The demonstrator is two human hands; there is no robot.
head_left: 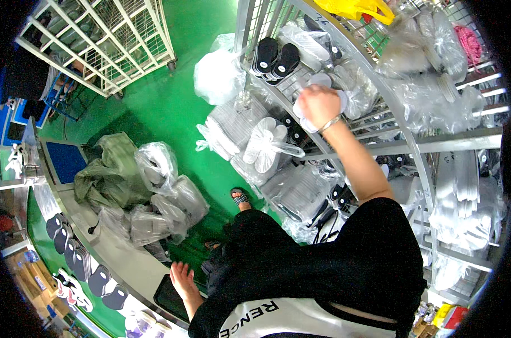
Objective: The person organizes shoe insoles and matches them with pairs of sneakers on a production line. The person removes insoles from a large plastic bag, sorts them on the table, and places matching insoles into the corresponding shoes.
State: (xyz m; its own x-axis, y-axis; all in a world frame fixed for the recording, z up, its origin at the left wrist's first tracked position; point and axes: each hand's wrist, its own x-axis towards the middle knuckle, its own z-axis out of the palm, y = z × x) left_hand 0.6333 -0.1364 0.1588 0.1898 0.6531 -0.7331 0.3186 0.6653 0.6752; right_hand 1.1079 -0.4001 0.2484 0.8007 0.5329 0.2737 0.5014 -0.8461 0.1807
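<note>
My right hand point(318, 106) reaches out to the metal rack, slightly blurred, with its fingers curled in. White insoles point(343, 101) stick out on both sides of it, and it appears to grip them. Beside that hand, black insoles point(282, 61) stand stacked on the rack shelf, with clear bags of insoles point(354, 84) close by. My left hand point(183, 280) hangs low by the workbench with its fingers stretched and nothing in them. It is nearest to a dark flat rectangular object point(171, 297) at the bench edge.
Bagged grey-white insoles point(233, 129) are piled on the green floor along the rack point(399, 112). Left of my feet lie an olive sack point(113, 172) and more clear bags point(179, 208). Black insoles point(82, 262) line the bench. A white wire cage cart point(117, 45) stands far left, near a seated person.
</note>
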